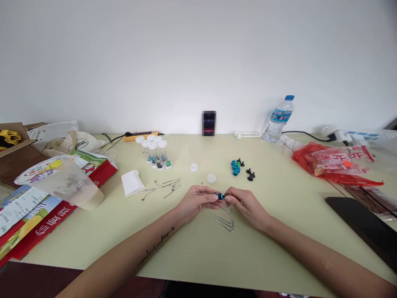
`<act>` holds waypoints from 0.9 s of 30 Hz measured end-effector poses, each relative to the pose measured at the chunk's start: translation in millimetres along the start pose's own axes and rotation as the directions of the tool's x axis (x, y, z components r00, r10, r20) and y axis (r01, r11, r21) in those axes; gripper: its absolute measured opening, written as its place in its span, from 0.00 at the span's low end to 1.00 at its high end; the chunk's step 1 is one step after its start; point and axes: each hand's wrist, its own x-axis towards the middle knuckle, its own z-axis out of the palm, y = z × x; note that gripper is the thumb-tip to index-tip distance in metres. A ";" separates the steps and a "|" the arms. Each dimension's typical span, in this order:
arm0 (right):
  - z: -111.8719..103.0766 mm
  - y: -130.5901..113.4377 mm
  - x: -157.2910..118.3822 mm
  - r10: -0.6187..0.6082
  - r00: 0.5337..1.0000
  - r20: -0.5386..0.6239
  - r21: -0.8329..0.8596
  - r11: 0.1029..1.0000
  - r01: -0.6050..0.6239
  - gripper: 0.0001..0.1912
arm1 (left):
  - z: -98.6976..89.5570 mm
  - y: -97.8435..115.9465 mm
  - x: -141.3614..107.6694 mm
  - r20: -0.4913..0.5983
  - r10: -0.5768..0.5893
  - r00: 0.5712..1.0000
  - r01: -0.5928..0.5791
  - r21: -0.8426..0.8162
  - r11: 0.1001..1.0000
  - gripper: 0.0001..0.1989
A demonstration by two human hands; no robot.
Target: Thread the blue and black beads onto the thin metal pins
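Between the fingertips of my left hand is a small blue knob. My right hand pinches a small dark piece at the knob's right side, and the two hands nearly meet. A thin wire loop shows over my left fingers. Several bent metal rods lie on the table just below the hands. Beyond my right hand sit several blue knobs and several black screw-like pieces. Two white caps rest beyond my left hand.
Clear tubes with white caps stand at the back left, near wire pieces and a white tissue. A plastic cup lies at left. A water bottle, red bag and black phone-like object are at right.
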 end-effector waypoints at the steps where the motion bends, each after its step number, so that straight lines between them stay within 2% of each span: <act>1: 0.2 0.4 -0.1 0.002 1.000 -0.017 -0.007 1.000 -0.002 0.16 | 0.1 0.3 -0.1 0.001 0.004 1.000 -0.004 -0.001 1.000 0.16; 5: 1.4 2.0 -0.5 -0.010 0.997 -0.072 -0.042 0.999 0.007 0.13 | -0.2 0.3 0.2 -0.009 0.018 1.000 -0.018 -0.013 1.000 0.16; 11: 0.4 0.5 -0.1 -0.007 1.000 -0.013 -0.007 1.000 0.007 0.16 | -0.8 -1.4 0.7 0.004 -0.004 1.000 0.004 -0.014 1.000 0.16; 16: 1.0 0.9 -0.2 0.008 0.997 -0.071 -0.035 0.999 -0.011 0.13 | -1.1 -0.3 0.9 0.006 0.015 1.000 -0.015 -0.027 1.000 0.15; 22: 0.3 0.1 -0.7 -0.007 1.000 -0.012 -0.003 1.000 0.007 0.16 | -1.6 -2.3 1.1 0.020 0.009 1.000 -0.008 -0.030 1.000 0.14; 27: 1.9 1.5 -0.6 0.003 0.997 -0.076 -0.039 0.999 -0.006 0.11 | -2.7 -1.8 1.0 0.026 0.024 0.999 -0.024 -0.019 1.000 0.15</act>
